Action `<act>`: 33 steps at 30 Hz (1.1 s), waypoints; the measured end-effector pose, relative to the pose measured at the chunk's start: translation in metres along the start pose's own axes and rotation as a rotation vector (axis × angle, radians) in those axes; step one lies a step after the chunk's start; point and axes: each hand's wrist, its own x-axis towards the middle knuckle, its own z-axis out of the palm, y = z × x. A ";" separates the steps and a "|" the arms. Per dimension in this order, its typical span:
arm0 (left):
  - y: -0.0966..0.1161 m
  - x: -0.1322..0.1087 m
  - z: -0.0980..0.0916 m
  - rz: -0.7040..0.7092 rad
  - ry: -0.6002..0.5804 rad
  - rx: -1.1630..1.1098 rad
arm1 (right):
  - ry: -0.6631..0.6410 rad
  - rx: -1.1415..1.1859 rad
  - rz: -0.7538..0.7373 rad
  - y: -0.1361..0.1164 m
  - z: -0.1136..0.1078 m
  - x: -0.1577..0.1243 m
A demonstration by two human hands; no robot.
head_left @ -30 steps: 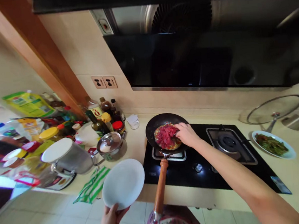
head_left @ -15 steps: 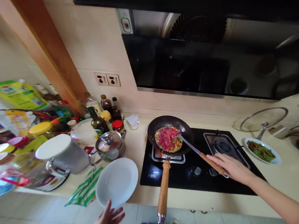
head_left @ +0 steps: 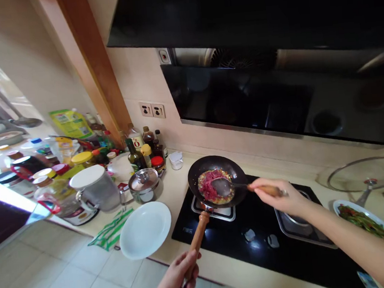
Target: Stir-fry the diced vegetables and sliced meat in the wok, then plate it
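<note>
I see left hand (head_left: 181,272) wrapped round pan handle (head_left: 199,230), slanting left past tabletop (head_left: 177,181) edge | right hand (head_left: 281,195) grips spatula (head_left: 224,187), sideways, wide end left, over red food (head_left: 206,179)

A pale beige wall (head_left: 143,78) with two socket plates (head_left: 152,110) stands beside an orange-brown wood-toned post (head_left: 95,76), a black range hood (head_left: 250,14) hangs above the cream tabletop (head_left: 176,186), light-grey tiles (head_left: 55,279) cover the floor (head_left: 93,287), and the far left is brightly lit.

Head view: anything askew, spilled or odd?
White plate appears to jut past the front edge of the counter, as does the green-striped item, so either could get knocked off. Food sits inside the wok; no spill visible.
</note>
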 end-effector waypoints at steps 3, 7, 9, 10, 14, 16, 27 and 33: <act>-0.002 -0.002 -0.001 0.033 0.015 0.050 | 0.092 0.001 0.134 0.001 -0.010 0.020; 0.007 -0.006 -0.006 0.013 0.028 0.125 | 0.174 -0.016 0.260 0.022 -0.021 0.057; 0.013 -0.008 -0.010 0.002 0.028 0.159 | 0.262 0.189 0.412 0.047 -0.015 0.070; 0.015 -0.008 -0.012 -0.002 0.029 0.174 | 0.316 0.303 0.489 0.060 -0.007 0.074; 0.019 -0.006 -0.016 -0.009 0.020 0.206 | 0.446 0.536 0.604 0.096 0.047 0.068; 0.018 -0.003 -0.017 -0.014 0.004 0.210 | 0.461 0.609 0.591 0.095 0.072 0.056; 0.008 0.000 -0.012 0.010 -0.011 0.138 | -0.005 -0.083 -0.230 -0.025 0.023 -0.022; 0.006 0.000 -0.009 0.009 -0.039 0.129 | -0.206 -0.388 -0.275 -0.070 0.055 -0.028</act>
